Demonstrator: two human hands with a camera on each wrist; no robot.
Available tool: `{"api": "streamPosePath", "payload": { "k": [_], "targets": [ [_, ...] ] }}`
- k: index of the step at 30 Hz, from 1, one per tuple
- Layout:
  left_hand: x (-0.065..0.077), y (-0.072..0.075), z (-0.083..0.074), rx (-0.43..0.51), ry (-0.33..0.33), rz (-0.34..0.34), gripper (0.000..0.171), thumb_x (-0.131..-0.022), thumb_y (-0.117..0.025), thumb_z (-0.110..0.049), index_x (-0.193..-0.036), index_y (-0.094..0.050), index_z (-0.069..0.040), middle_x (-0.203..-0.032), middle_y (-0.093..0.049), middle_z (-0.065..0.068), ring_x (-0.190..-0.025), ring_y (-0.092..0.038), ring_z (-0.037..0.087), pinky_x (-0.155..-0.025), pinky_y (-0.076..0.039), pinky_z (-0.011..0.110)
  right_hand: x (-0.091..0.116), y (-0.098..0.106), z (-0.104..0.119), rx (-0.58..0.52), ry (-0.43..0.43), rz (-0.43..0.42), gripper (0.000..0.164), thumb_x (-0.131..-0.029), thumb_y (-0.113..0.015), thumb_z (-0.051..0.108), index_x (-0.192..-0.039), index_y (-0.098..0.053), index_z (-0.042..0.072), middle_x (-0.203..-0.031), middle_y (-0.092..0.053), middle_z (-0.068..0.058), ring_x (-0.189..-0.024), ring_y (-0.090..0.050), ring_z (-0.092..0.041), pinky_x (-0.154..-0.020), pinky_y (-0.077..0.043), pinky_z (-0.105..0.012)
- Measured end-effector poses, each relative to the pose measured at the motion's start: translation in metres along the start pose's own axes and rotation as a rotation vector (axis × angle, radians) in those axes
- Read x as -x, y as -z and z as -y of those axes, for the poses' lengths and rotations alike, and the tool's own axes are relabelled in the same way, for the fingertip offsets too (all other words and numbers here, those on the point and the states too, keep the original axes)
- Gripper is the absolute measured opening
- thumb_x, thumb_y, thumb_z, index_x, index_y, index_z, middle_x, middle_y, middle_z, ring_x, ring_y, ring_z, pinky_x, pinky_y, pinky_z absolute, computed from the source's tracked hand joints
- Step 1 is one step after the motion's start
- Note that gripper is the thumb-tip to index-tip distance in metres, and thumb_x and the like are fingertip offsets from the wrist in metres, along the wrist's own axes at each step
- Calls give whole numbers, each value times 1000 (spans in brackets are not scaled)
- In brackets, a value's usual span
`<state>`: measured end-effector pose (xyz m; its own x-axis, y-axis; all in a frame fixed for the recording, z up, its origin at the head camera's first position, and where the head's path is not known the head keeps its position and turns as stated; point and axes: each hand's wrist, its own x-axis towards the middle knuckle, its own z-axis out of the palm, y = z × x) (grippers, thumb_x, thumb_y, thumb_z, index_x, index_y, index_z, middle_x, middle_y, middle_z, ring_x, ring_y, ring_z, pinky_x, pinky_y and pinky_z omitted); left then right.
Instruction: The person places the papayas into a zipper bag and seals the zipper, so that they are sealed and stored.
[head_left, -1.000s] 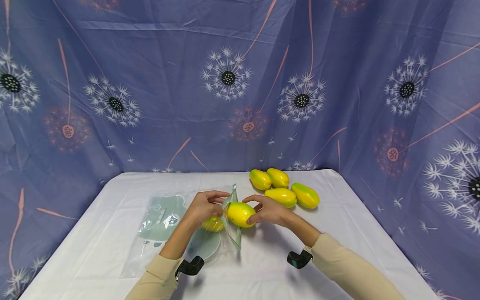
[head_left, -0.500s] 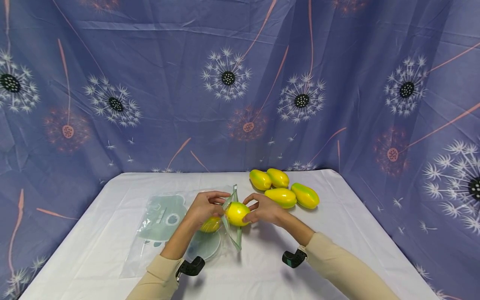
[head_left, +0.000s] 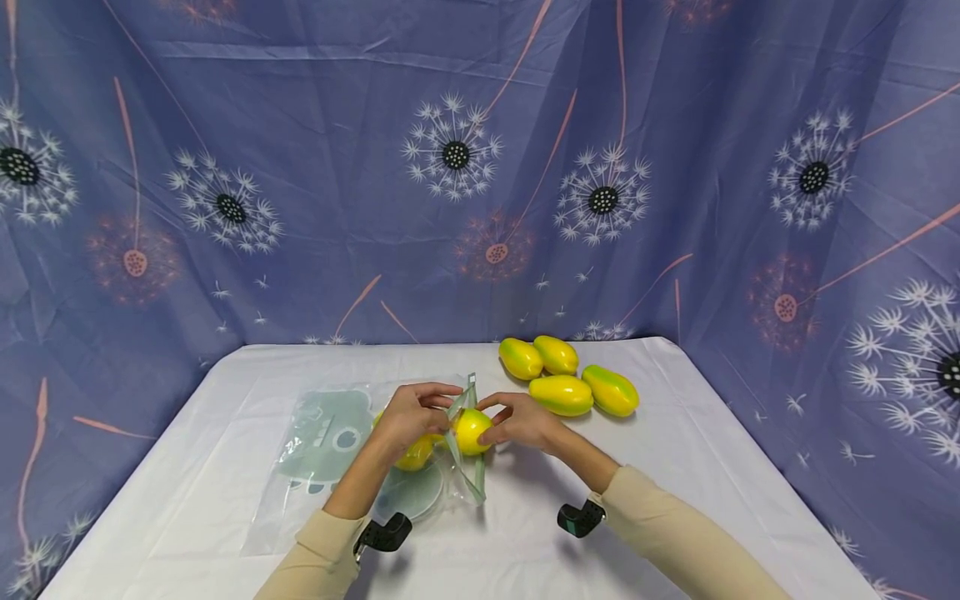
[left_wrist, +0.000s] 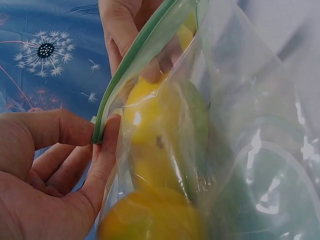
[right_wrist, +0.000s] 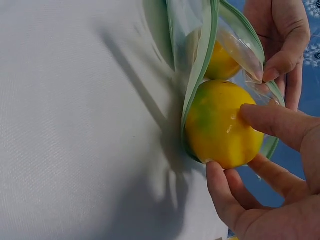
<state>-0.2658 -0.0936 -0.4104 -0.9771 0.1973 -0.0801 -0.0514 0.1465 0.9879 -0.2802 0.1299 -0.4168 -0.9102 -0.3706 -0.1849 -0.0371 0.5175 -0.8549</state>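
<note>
A clear zip bag with a pale green animal print lies on its side. My left hand pinches its green zip edge between thumb and finger. In the mouth of the bag sits a yellow, mango-like fruit with a green patch. My right hand holds this fruit's outer end with the fingertips. Deeper inside rests another yellow fruit, partly covered by my left hand and wrist. A further bit of yellow shows left of that hand.
Several similar yellow-green fruits lie behind my right hand, among them a near one and a right-hand one. A white cloth covers the table. Behind it hangs a blue dandelion-patterned curtain.
My right hand has moved left, taking the held fruit further into the bag's mouth. The fruit inside has shifted left and toward me. My left hand stays at the rim.
</note>
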Motion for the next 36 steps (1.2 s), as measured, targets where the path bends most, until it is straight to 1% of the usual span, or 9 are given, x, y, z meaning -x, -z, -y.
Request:
{"api": "streamPosePath", "payload": {
  "k": [3, 7, 10, 14, 18, 26, 33, 36],
  "targets": [
    [-1, -1, 0, 1, 4, -1, 48, -78, -67, 11, -123, -72, -4, -112, -69, 18, -85, -69, 24, -71, -62, 34, -1, -1, -1, -16, 0, -15, 55, -76, -86, 17, -128, -68, 11, -98, -69, -11, -81, -66, -19, -84, -59, -44],
    [-1, -2, 0, 8, 9, -4, 47, -78, -69, 11, -122, -73, -4, -110, -71, 18, -83, -70, 23, -70, -62, 35, -2, -4, -3, -78, -17, -36, 48, -77, -85, 12, -119, -66, 3, -100, -70, -13, -82, -69, -19, -84, -60, -43],
    [-1, -2, -1, 11, 6, -7, 48, -77, -68, 12, -122, -73, -3, -110, -71, 18, -84, -69, 22, -70, -62, 35, -3, -5, -5, -89, -24, -50, 42, -77, -85, 12, -112, -65, 2, -100, -71, -13, -84, -70, -24, -83, -61, -42],
    [-1, -2, -1, -1, -7, -9, 49, -76, -69, 13, -122, -73, -3, -111, -70, 18, -85, -69, 22, -69, -61, 36, -3, -8, -7, -55, -12, -81, 40, -76, -87, 14, -110, -67, 4, -93, -73, -11, -84, -71, -32, -78, -61, -42],
    [-1, -3, 0, 0, -9, -2, 48, -77, -69, 12, -122, -73, -4, -112, -70, 19, -85, -69, 23, -69, -61, 35, -3, -12, -8, -56, -8, -105, 39, -76, -87, 15, -109, -69, 5, -88, -74, -9, -80, -72, -32, -73, -61, -40],
    [-1, -3, 0, 31, 2, 10, 49, -77, -68, 12, -123, -72, -4, -113, -69, 20, -83, -69, 22, -68, -59, 33, -5, -17, -6, -68, 16, -69, 35, -80, -83, 12, -113, -73, 6, -98, -77, -12, -82, -73, -22, -73, -61, -38],
    [-1, -2, 0, 54, -2, 29, 50, -79, -67, 13, -127, -69, 0, -113, -69, 23, -87, -71, 26, -69, -60, 33, -3, -18, -2, -40, 30, -19, 38, -81, -81, 10, -119, -74, 7, -96, -78, -9, -83, -73, -18, -75, -61, -41],
    [-1, -2, 1, 49, -7, 31, 50, -79, -67, 12, -127, -69, 0, -113, -69, 22, -87, -71, 26, -70, -61, 33, -3, -19, -2, -41, 29, -9, 40, -81, -81, 10, -120, -74, 8, -95, -78, -9, -83, -73, -17, -75, -61, -42]
  ]
}}
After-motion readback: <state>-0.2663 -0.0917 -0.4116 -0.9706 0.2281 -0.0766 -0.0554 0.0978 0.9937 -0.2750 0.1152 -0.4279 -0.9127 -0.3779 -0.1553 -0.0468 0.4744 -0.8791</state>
